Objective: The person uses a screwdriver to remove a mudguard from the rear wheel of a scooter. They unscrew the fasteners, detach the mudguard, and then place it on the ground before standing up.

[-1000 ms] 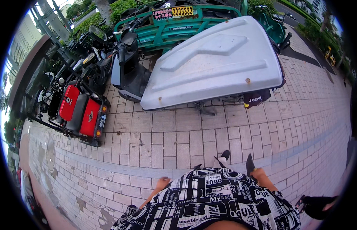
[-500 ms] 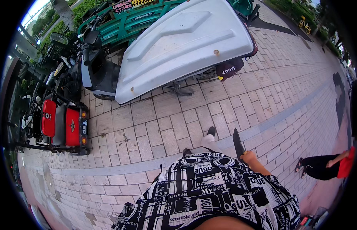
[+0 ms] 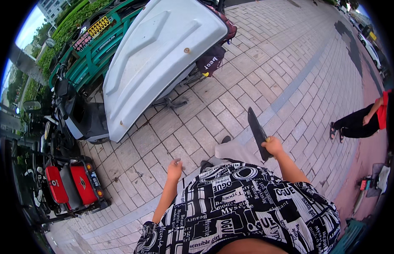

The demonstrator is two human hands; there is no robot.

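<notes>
My right hand point(image 3: 273, 146) is wrapped round one end of a long, flat, dark object point(image 3: 257, 128) that tapers to a point. It slants up and away from me over the paving, and a small yellowish spot shows by my fingers. I cannot make out its exact kind. My left hand point(image 3: 174, 169) hangs in front of my left side with its fingers curled in. A small greyish patch shows at the fingertips, too small to name. Beneath me, the grey trousers point(image 3: 237, 150) and dark shoes stand on the paving.
Ahead on the left, a scooter point(image 3: 74, 114) stands beside a large white panel point(image 3: 163, 63), with a green cargo vehicle point(image 3: 93, 59) behind. A red-and-black vehicle point(image 3: 84, 186) is parked at the left. To the right, a person point(image 3: 356, 125) in red and black is on the paving point(image 3: 290, 80).
My left hand and forearm have come into view. My right hand with the dark object has risen. The view has turned right, so the parked vehicles sit farther left.
</notes>
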